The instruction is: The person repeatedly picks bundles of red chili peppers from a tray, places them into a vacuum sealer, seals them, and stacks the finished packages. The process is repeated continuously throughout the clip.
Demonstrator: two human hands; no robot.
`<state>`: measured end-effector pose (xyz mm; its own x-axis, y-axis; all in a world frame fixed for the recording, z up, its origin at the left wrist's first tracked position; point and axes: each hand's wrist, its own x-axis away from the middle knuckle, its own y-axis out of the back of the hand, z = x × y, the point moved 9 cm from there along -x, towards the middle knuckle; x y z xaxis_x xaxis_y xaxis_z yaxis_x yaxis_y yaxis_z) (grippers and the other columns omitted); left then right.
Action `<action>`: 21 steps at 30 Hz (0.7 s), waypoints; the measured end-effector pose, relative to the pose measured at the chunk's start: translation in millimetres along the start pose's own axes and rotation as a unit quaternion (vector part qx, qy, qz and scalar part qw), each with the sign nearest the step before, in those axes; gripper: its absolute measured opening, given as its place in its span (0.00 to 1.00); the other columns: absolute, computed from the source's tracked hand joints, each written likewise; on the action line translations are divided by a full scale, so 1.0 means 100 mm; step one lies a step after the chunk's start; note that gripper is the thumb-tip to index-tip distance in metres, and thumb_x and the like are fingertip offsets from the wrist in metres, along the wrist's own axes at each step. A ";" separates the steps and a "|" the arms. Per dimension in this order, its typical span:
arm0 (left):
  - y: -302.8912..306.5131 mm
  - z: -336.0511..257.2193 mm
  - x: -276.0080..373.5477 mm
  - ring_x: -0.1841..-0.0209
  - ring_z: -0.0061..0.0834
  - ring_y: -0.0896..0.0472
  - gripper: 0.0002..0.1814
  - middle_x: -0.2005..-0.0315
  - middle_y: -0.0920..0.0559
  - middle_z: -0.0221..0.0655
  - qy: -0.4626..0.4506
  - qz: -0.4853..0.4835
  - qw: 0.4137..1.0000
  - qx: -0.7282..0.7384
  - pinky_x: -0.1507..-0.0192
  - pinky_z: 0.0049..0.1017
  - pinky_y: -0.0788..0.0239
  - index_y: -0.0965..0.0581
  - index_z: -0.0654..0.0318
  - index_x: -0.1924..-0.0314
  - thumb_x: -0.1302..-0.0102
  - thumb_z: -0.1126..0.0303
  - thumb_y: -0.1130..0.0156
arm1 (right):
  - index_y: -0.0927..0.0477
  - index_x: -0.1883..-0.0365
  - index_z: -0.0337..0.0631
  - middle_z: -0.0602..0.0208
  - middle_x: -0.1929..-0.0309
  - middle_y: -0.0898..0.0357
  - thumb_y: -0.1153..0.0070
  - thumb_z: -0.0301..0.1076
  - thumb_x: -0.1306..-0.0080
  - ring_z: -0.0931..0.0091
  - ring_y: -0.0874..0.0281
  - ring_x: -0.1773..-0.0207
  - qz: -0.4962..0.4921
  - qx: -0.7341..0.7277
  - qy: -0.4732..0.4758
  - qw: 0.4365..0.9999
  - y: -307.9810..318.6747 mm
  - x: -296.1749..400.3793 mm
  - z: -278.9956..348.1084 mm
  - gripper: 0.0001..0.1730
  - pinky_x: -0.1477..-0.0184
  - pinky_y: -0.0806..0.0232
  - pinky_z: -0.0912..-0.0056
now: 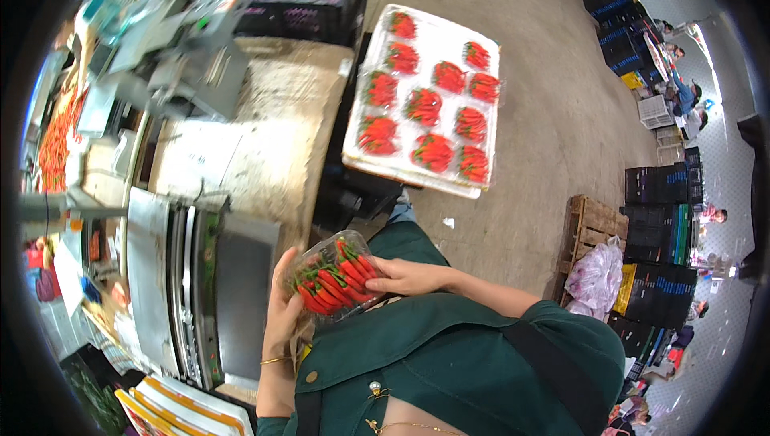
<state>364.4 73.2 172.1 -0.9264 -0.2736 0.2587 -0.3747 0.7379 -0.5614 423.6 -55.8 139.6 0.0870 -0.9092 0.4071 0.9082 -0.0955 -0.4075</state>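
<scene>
A clear plastic tray of red chili peppers [334, 282] is held between both my hands, close to my body. My left hand [283, 294] grips its left side, and my right hand [400, 276] holds its right side with the thumb over the edge. Beyond my hands, a white foam box lid or tray [433, 177] bears several similar packs of red chilies [432, 152] in loose rows. On the left stands a metal packing machine [246, 297] with a dark flat plate, nearest to my left hand.
A worn wooden table [289, 111] holds a metal device [204, 81]. Black crates [295, 21] with plastic-wrapped goods stand behind it. At right are a wooden pallet [595, 219], a purple-white plastic bag [595, 270] and stacked dark crates [656, 186]. Other people work along the far right side.
</scene>
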 end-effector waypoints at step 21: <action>-1.12 1.68 -2.97 0.60 0.26 0.24 0.16 0.57 0.24 0.36 0.194 -0.144 0.965 -0.105 0.59 0.22 0.33 0.32 0.67 0.49 0.33 0.66 0.54 | 0.40 0.41 0.43 0.45 0.52 0.28 0.56 0.47 0.36 0.56 0.31 0.48 -0.612 0.301 0.038 0.731 7.58 0.47 1.06 0.28 0.46 0.40 0.62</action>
<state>675.5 -31.9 26.4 -0.6859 -0.2641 0.6781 -0.5609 0.7856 -0.2613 1159.4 -128.2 -63.5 -0.9427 -0.3148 0.1102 0.3053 -0.6815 0.6651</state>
